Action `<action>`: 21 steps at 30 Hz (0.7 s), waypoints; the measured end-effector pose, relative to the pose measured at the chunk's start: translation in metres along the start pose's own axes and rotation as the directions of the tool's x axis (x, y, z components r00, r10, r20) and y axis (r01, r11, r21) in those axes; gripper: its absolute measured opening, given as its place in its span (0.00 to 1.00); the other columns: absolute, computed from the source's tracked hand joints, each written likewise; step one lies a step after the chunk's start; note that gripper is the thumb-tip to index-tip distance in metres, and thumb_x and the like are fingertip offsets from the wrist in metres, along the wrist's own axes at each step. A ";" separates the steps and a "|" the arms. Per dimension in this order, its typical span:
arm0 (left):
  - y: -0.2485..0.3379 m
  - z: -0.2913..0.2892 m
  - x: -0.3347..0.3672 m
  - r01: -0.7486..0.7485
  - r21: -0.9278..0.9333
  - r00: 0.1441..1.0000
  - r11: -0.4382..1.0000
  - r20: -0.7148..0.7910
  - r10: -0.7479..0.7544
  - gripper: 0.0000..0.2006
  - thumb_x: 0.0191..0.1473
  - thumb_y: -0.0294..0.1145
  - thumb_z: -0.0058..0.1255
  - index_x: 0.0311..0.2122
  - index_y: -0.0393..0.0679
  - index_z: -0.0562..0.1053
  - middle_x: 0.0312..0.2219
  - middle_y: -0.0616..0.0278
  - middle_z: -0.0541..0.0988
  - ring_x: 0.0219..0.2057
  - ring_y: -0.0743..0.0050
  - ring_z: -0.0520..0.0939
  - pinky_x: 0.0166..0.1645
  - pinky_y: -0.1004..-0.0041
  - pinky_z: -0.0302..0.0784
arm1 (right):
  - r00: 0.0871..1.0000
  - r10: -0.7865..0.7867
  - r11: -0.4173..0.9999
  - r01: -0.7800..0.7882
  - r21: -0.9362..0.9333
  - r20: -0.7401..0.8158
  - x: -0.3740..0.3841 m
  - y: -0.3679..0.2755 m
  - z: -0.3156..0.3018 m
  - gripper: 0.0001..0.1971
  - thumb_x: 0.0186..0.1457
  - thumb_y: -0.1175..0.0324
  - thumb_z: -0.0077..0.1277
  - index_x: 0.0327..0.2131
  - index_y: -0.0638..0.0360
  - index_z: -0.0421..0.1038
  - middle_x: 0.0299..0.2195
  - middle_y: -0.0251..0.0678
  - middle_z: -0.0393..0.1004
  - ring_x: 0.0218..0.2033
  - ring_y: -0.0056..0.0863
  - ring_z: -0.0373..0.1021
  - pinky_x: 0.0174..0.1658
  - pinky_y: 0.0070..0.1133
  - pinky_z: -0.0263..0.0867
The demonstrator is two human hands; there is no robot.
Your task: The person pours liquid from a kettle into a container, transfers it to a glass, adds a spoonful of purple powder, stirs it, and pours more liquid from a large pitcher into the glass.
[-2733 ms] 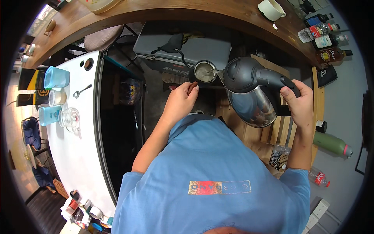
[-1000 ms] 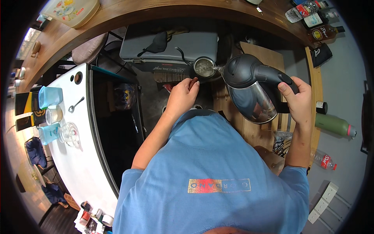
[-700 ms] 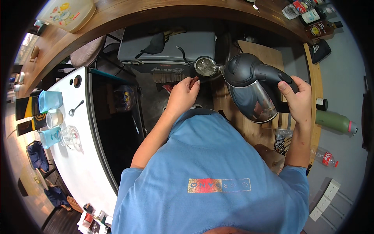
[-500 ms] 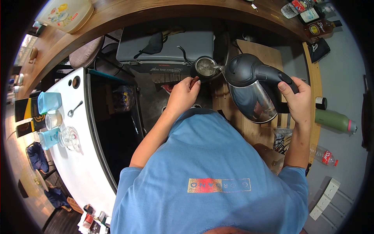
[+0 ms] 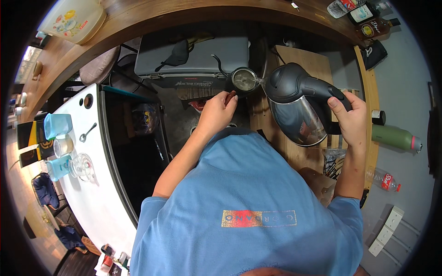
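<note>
Black plastic and glass form the electric kettle (image 5: 297, 119), which your right hand (image 5: 352, 117) carries in a tilted position. Your fingers are wrapped around its handle, with the thumb laid on top. Just to the left of the electric kettle is the gooseneck kettle (image 5: 245, 80), uncovered, its thin curved spout turned away from you. Your left hand (image 5: 218, 112) is closed around its brown handle (image 5: 229, 97). Between the two vessels a short stream of water (image 5: 259, 82) shines, and there is liquid inside the gooseneck kettle.

Under the electric kettle you have a wooden board (image 5: 301, 158), partly covered by it in this view. Beyond the electric kettle, on its left, the grey cool box (image 5: 202, 60) occupies the space behind your gooseneck kettle, with a black cloth item (image 5: 178, 55) lying on it. Farther beyond, the wooden counter (image 5: 193, 18) crosses from side to side. Well to the left of the electric kettle, the white worktop (image 5: 94, 184) bears a spoon (image 5: 87, 132), two blue plastic containers and a clear glass vessel (image 5: 82, 167). To its right, past your wrist, are a green flask (image 5: 393, 139) and a clear plastic bottle (image 5: 383, 179) with red cap.
</note>
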State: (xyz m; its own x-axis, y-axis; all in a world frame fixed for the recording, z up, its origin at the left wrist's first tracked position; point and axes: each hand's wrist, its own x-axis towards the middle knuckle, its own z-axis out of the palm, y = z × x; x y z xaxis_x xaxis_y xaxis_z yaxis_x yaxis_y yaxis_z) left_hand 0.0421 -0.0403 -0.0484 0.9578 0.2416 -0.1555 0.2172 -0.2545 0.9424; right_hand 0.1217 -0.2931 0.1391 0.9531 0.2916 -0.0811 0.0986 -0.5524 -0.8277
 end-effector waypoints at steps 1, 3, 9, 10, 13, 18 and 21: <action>0.000 0.000 0.000 -0.010 -0.003 1.000 1.000 -0.006 0.010 0.16 0.55 0.37 0.46 0.34 0.30 0.72 0.28 0.42 0.78 0.33 0.51 0.80 0.37 0.67 0.73 | 1.000 0.000 1.000 0.000 0.006 -0.001 -0.001 0.000 0.000 0.16 0.47 0.63 0.61 0.31 0.68 0.73 0.25 0.32 0.73 0.24 0.14 0.68 0.28 0.12 0.65; 0.001 0.001 0.000 -0.005 0.000 1.000 1.000 0.006 0.005 0.16 0.55 0.37 0.46 0.34 0.30 0.72 0.28 0.42 0.78 0.33 0.51 0.80 0.37 0.67 0.73 | 1.000 0.006 1.000 -0.005 0.010 -0.009 -0.003 0.000 0.000 0.16 0.47 0.63 0.61 0.31 0.68 0.73 0.25 0.32 0.73 0.24 0.14 0.68 0.28 0.13 0.65; 0.002 0.004 0.001 0.010 -0.004 1.000 1.000 0.025 -0.010 0.15 0.54 0.37 0.46 0.33 0.30 0.72 0.28 0.43 0.77 0.33 0.51 0.80 0.36 0.66 0.72 | 1.000 -0.005 1.000 0.005 -0.013 -0.026 -0.005 0.002 -0.002 0.16 0.47 0.62 0.61 0.31 0.69 0.73 0.25 0.32 0.74 0.25 0.15 0.68 0.29 0.13 0.65; 0.003 0.004 0.001 0.022 0.007 0.999 1.000 0.036 -0.022 0.15 0.54 0.37 0.46 0.33 0.31 0.72 0.28 0.43 0.77 0.33 0.51 0.80 0.36 0.65 0.72 | 0.999 -0.010 1.000 0.010 -0.011 -0.031 -0.006 0.002 -0.002 0.16 0.47 0.62 0.61 0.31 0.69 0.73 0.25 0.32 0.74 0.25 0.15 0.68 0.29 0.13 0.65; -0.003 0.007 0.002 -0.027 0.002 0.999 1.000 0.028 0.027 0.15 0.54 0.37 0.46 0.33 0.31 0.72 0.27 0.43 0.77 0.33 0.50 0.80 0.36 0.65 0.72 | 1.000 -0.007 1.000 0.007 0.011 -0.030 -0.007 0.002 -0.002 0.16 0.47 0.62 0.62 0.31 0.69 0.73 0.24 0.32 0.74 0.24 0.15 0.68 0.29 0.13 0.65; -0.006 0.010 0.003 -0.033 -0.003 0.999 0.999 0.042 0.033 0.15 0.54 0.37 0.46 0.33 0.31 0.72 0.29 0.43 0.77 0.34 0.50 0.80 0.37 0.65 0.72 | 0.999 0.028 1.000 -0.028 0.004 -0.023 -0.009 0.001 -0.004 0.16 0.47 0.63 0.61 0.31 0.68 0.73 0.24 0.32 0.74 0.25 0.15 0.68 0.28 0.13 0.65; 0.001 0.010 0.002 -0.043 -0.002 0.998 0.999 0.041 0.043 0.15 0.55 0.37 0.46 0.34 0.31 0.72 0.31 0.44 0.78 0.35 0.51 0.80 0.38 0.66 0.73 | 0.999 0.025 1.000 -0.025 -0.009 -0.022 -0.009 0.004 -0.006 0.16 0.47 0.62 0.61 0.31 0.68 0.73 0.24 0.32 0.74 0.24 0.15 0.68 0.28 0.13 0.65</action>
State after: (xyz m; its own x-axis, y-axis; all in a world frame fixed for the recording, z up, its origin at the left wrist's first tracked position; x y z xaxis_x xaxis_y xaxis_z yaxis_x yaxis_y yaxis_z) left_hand 0.0460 -0.0492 -0.0507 0.9731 0.1920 -0.1272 0.1759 -0.2631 0.9486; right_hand 0.1152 -0.3027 0.1399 0.9613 0.2605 -0.0897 0.0771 -0.5669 -0.8202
